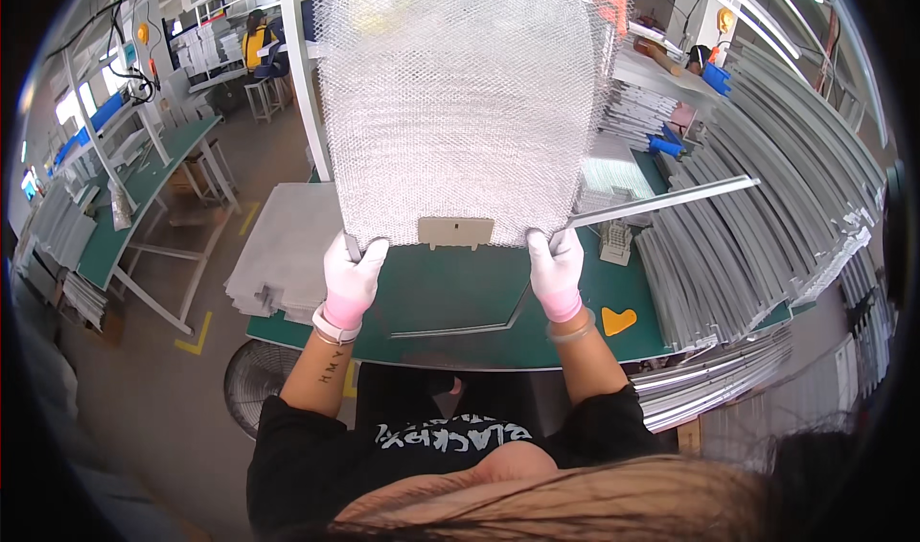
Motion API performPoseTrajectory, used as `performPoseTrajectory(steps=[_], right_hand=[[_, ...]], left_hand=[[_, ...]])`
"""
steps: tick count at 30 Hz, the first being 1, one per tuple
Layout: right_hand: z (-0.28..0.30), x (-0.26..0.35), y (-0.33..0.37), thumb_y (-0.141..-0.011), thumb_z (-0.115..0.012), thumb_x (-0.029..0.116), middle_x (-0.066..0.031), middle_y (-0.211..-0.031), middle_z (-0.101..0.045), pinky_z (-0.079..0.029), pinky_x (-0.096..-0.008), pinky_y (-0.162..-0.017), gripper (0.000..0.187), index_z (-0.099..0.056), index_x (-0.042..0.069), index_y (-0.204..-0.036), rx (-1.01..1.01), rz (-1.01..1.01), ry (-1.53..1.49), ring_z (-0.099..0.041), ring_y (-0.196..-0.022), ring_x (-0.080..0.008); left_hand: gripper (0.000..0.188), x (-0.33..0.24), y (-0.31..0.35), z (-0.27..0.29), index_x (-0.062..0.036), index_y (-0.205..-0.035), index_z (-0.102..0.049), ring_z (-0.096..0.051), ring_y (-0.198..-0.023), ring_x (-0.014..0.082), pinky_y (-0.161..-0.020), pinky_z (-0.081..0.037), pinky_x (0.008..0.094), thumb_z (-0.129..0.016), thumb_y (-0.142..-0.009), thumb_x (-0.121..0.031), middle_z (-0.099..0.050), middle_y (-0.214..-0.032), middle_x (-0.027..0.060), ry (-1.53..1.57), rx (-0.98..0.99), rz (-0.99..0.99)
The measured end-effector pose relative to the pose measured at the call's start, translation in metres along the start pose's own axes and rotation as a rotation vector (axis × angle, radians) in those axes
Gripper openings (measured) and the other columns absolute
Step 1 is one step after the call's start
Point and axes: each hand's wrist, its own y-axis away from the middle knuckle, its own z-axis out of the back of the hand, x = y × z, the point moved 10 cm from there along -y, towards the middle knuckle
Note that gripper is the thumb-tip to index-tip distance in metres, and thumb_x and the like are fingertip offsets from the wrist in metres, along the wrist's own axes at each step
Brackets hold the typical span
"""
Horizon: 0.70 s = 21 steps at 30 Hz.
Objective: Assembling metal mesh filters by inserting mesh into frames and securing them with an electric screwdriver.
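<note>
A large silvery mesh panel (460, 130) is held up in front of me above the green table (436, 283). My left hand (353, 272), in a white and pink glove, is closed on its lower left corner. The lower right corner is pinched by my gloved right hand (556, 269). A beige plate (456, 231) sits at the middle of the panel's lower edge. From beside my right hand a thin metal strip (671, 200) reaches out to the right; whether that hand grips it, I cannot tell. Below the panel, a bent metal strip (450, 331) lies on the table.
A stack of flat mesh sheets (287, 245) is at the table's left. Many long grey metal frames (747, 197) are piled at the right. Near them lie a yellow heart-shaped piece (618, 321) and a small grey block (615, 242). A round fan (259, 384) stands below left.
</note>
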Motion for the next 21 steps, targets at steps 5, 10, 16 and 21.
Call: performPoseTrajectory(steps=[5, 10, 16, 21], right_hand=[[-0.002, -0.006, -0.020, -0.090, -0.071, 0.010, 0.0035, -0.058, -0.044, -0.032, -0.0260, -0.048, 0.036, -0.047, 0.007, -0.063, 0.231, -0.198, -0.113, -0.037, -0.056, -0.0044], [-0.004, -0.006, -0.013, -0.088, -0.072, 0.008, 0.0032, -0.049, -0.040, -0.030, -0.0272, -0.045, 0.033, -0.052, 0.004, -0.062, 0.115, -0.148, -0.238, -0.036, -0.047, -0.0063], [0.016, 0.029, -0.002, -0.086, -0.076, 0.012, -0.0038, -0.046, -0.037, -0.031, -0.0307, -0.043, 0.036, -0.046, 0.003, -0.067, -0.104, 0.002, 0.198, -0.034, -0.041, -0.0163], [0.015, 0.025, 0.004, -0.087, -0.075, 0.013, -0.0013, -0.049, -0.037, -0.031, -0.0292, -0.044, 0.041, -0.042, 0.006, -0.065, -0.077, 0.025, 0.111, -0.033, -0.044, -0.0118]], left_hand=[[0.029, -0.017, -0.019, -0.016, 0.0039, -0.117, -0.060, -0.060, -0.083, 0.0068, -0.077, -0.051, 0.0245, -0.064, -0.089, 0.001, -0.067, -0.101, 0.0023, -0.072, 0.185, 0.092], [0.019, -0.028, -0.027, -0.007, 0.0005, -0.109, -0.057, -0.061, -0.082, 0.0061, -0.076, -0.050, 0.0215, -0.062, -0.091, 0.004, -0.066, -0.098, 0.0020, 0.137, -0.010, 0.001], [0.021, -0.028, -0.006, -0.012, 0.0015, -0.113, -0.058, -0.059, -0.090, 0.0072, -0.081, -0.048, 0.0228, -0.058, -0.093, 0.003, -0.066, -0.105, 0.0038, -0.003, -0.039, -0.004], [0.031, -0.009, -0.008, -0.009, 0.0045, -0.123, -0.056, -0.060, -0.094, 0.0079, -0.084, -0.048, 0.0249, -0.059, -0.092, 0.001, -0.067, -0.109, 0.0051, -0.043, 0.126, 0.158]])
